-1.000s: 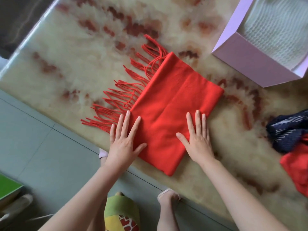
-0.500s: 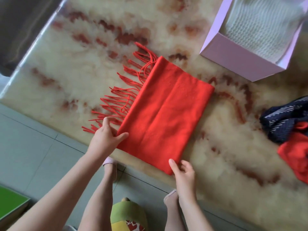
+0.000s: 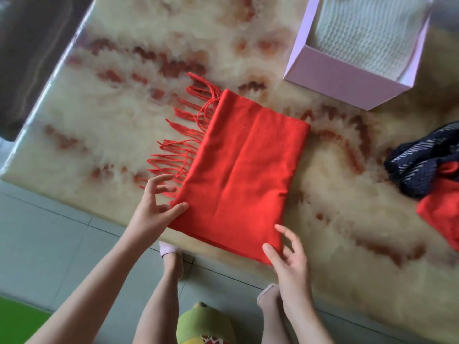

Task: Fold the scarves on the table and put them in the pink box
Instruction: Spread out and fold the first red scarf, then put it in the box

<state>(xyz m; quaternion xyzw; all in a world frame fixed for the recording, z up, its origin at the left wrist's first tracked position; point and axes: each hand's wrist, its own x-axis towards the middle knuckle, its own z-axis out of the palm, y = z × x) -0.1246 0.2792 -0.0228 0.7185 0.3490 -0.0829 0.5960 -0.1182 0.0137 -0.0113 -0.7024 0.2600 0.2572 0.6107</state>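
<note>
Cream stone with rust-red veining makes up the desk (image 3: pixel 119 125), and its near edge runs slantwise across the view. On it, close to that edge, lies the folded red scarf (image 3: pixel 243 175), a flat oblong with one long crease down its middle. Its fringe (image 3: pixel 181 150) spills loose over the stone from the scarf's left side.

At the scarf's near left corner sits the left hand (image 3: pixel 154 209). Its thumb lies flat on the cloth while the fingers (image 3: pixel 161 181) are spread and loosely bent over the lowest strands of fringe, closed round nothing. At the scarf's near right corner is the right hand (image 3: pixel 290 261): the thumb tip rests on the red cloth and the forefinger touches the scarf's right edge. The other fingers are slack and apart, and no part of the fabric is visibly pinched.

Beyond the scarf's far right corner, apart from it, stands the pink box (image 3: pixel 342 80), open on top, with a white knitted cloth (image 3: pixel 367 33) lying inside. Well to the right of the scarf, a crumpled navy striped scarf (image 3: pixel 419 165) lies against another bunched red scarf (image 3: pixel 442 214), which runs out of view.

On the near side of the scarf, past the desk's edge, grey floor tiles (image 3: pixel 49 232) show, along with the person's legs and two pale slippers (image 3: pixel 170 249).
</note>
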